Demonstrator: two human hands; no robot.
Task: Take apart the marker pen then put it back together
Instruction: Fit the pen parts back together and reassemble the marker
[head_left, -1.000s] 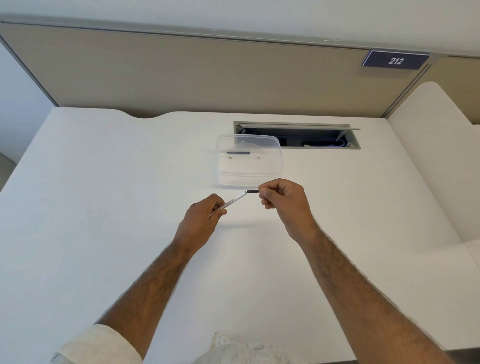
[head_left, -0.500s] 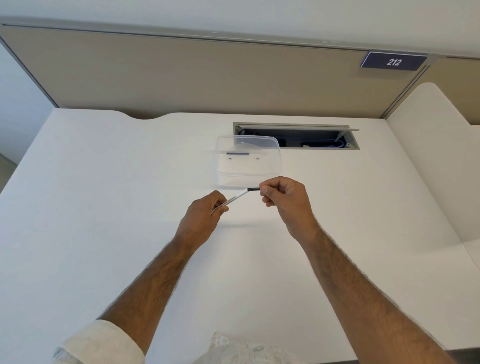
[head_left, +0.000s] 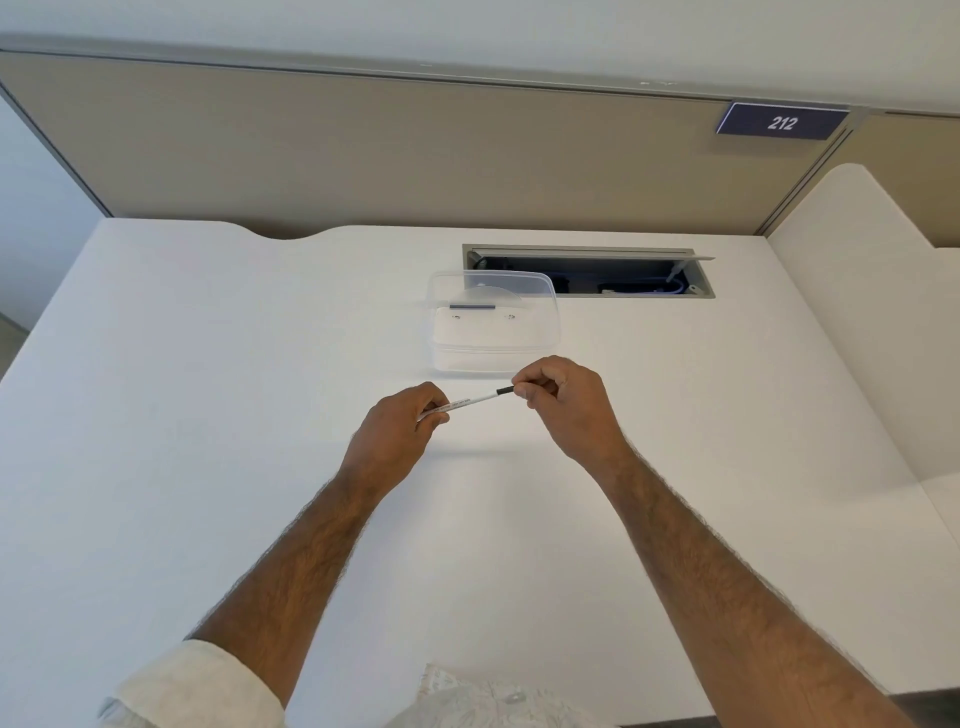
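A thin white marker pen (head_left: 467, 402) with small print on its barrel is held above the white desk (head_left: 208, 415), slanting up to the right. My left hand (head_left: 400, 436) pinches the lower left end of the barrel. My right hand (head_left: 563, 405) pinches the black end piece (head_left: 505, 390) at the upper right end. Fingers hide both tips of the pen. I cannot tell whether the black piece is loose from the barrel.
A clear plastic box (head_left: 493, 322) with its lid stands just behind my hands. Further back an open cable hatch (head_left: 587, 270) is cut into the desk. A beige partition (head_left: 415, 145) closes the far edge, and a white side panel (head_left: 857, 312) stands at the right.
Both hands and the pen have stayed almost in place, drifting only slightly. The grips on the barrel and the black end are the same.
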